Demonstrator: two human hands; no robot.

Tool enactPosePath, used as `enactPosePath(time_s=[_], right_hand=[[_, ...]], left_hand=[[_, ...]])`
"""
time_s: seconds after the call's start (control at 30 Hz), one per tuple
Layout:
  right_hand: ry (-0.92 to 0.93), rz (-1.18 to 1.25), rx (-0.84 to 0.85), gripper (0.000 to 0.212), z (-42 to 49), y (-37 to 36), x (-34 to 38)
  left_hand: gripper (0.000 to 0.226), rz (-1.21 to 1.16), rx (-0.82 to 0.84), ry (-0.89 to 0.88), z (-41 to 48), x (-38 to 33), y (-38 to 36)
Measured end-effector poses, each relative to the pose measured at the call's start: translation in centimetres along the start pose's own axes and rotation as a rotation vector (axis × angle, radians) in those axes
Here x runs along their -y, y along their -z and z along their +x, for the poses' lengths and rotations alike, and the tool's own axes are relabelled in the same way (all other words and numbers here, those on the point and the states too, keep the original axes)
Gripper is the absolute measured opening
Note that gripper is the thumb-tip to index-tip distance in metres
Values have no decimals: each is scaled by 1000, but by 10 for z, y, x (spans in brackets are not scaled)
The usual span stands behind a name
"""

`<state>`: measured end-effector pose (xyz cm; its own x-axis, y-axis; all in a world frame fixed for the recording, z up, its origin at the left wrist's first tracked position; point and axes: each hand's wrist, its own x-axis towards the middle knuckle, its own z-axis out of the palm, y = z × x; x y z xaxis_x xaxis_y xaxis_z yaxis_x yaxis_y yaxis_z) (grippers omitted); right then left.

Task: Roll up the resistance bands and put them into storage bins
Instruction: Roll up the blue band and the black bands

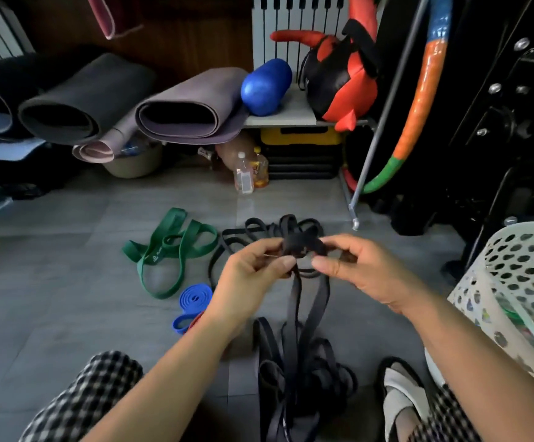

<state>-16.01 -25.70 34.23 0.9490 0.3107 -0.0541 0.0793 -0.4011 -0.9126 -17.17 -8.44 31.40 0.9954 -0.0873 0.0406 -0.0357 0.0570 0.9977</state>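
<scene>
A black resistance band [303, 301] is held up between both hands, its top folded into a small bundle and its long loops hanging down to a heap on the floor. My left hand [252, 275] pinches the bundle's left side. My right hand [351, 266] pinches its right side. More black bands [259, 232] lie tangled on the floor behind my hands. A green band [170, 250] lies spread out to the left. A blue band [192, 299], rolled up, sits beside my left wrist. A white perforated basket [514, 282] stands at the right.
Rolled yoga mats [176, 110] and a blue roller [265, 87] lie on a low shelf at the back. Two bottles [249, 173] stand on the grey floor. A hoop [418, 100] and a black machine frame [498, 122] fill the right. My slippered foot [402, 397] is at bottom right.
</scene>
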Motion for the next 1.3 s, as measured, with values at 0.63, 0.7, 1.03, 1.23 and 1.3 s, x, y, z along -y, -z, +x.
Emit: enactPosePath(time_s=[0.63, 0.7, 1.03, 1.23, 1.3], right_hand=[[289, -342, -110, 41, 13, -28, -19], [335, -297, -107, 43, 14, -29, -18], [168, 71, -97, 25, 17, -26, -15], [102, 176, -85, 29, 16, -31, -15], [109, 182, -91, 27, 14, -36, -12]], left_hand=[[18, -335, 6, 382, 9, -5, 22], [20, -429, 44, 416, 10, -7, 22], [15, 682, -51, -385, 9, -1, 20], [39, 306, 76, 62, 6, -15, 17], [37, 261, 54, 93, 6, -18, 14]])
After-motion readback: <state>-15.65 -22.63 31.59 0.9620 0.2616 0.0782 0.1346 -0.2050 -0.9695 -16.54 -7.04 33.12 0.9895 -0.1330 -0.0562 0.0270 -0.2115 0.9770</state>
